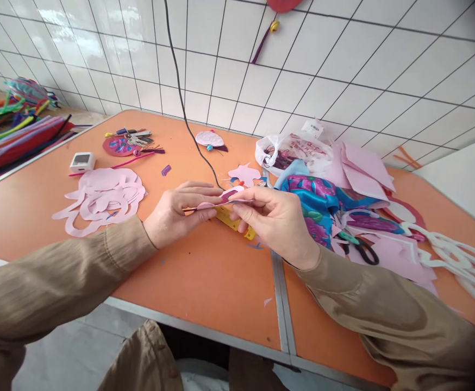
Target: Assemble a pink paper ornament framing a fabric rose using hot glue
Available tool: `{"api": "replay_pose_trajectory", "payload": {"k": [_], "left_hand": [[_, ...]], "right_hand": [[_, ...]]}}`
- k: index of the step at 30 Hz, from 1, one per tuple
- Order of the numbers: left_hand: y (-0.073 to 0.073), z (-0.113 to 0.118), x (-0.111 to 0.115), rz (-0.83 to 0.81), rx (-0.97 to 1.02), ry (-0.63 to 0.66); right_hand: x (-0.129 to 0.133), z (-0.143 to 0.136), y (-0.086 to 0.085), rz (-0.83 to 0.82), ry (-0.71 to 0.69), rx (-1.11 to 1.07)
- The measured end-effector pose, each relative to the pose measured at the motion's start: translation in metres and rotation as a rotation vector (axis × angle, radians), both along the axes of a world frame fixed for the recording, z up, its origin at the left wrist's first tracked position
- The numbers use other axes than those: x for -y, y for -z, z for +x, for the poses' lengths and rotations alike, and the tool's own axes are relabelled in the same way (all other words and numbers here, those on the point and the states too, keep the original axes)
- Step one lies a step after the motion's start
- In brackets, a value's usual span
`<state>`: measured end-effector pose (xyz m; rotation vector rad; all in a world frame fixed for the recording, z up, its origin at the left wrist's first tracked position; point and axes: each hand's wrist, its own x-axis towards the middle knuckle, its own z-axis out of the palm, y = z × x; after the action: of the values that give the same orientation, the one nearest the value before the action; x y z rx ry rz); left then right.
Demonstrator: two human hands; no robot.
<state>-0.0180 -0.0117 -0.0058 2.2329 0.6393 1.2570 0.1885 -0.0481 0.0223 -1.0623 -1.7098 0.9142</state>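
Both hands are pinched onto the same thing here: a small pink paper cutout point(226, 198) held flat just above the orange table point(205, 271), dead centre of the view. The left hand point(176, 213) has its fingers laid along the piece from the 9 o'clock side, thumb underneath, and the right hand point(276, 220) nips the other end from 3 o'clock with thumb and forefinger.

Handling-wise I'd guess it's featherlight and floppy, thin craft paper or foam sheet, so it'll bend or crease if squeezed hard. Holding it by the two ends like this looks like the safe way, keeping it taut between both grips.

Looks: pale pink, edge-on to the camera so the outline is hard to read, with a darker magenta bit on top and what seems to be a thin dark stem poking out toward the left hand.

Right under it sits a yellow ruler point(233, 221). At 9 o'clock there's a pile of pink paper offcuts point(101, 198), at 3 o'clock a bright blue floral fabric point(317, 198) and scissors point(357, 244), and way off at 10 o'clock a stack of pipe cleaners point(13, 138).
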Motion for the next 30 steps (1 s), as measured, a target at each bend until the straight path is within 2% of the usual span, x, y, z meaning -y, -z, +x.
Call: {"api": "replay_pose_trajectory", "payload": {"k": [4, 9, 12, 15, 20, 25, 28, 30], "left_hand": [[-0.001, 0.001, 0.001, -0.049, 0.02, -0.055], [-0.006, -0.002, 0.001, 0.028, 0.002, -0.044], [-0.007, -0.004, -0.003, 0.092, -0.005, -0.021], [-0.006, -0.007, -0.008, 0.087, 0.003, -0.015], [-0.003, -0.01, -0.012, 0.104, 0.0, -0.014], [-0.002, -0.01, -0.013, 0.161, -0.008, 0.008], [-0.003, -0.011, -0.013, 0.147, -0.021, 0.025], [-0.004, -0.011, -0.014, 0.109, -0.044, 0.045]], "right_hand": [[0.003, -0.002, -0.001, -0.048, 0.012, 0.009], [0.009, -0.001, -0.003, -0.025, 0.035, 0.028], [0.012, 0.0, -0.006, 0.098, 0.024, 0.103], [0.014, 0.001, -0.009, 0.251, 0.051, 0.163], [0.014, 0.004, -0.011, 0.31, 0.07, 0.164], [0.013, 0.005, -0.014, 0.412, 0.048, 0.302], [0.012, 0.006, -0.017, 0.401, 0.009, 0.3], [0.01, 0.006, -0.02, 0.318, -0.017, 0.269]]}}
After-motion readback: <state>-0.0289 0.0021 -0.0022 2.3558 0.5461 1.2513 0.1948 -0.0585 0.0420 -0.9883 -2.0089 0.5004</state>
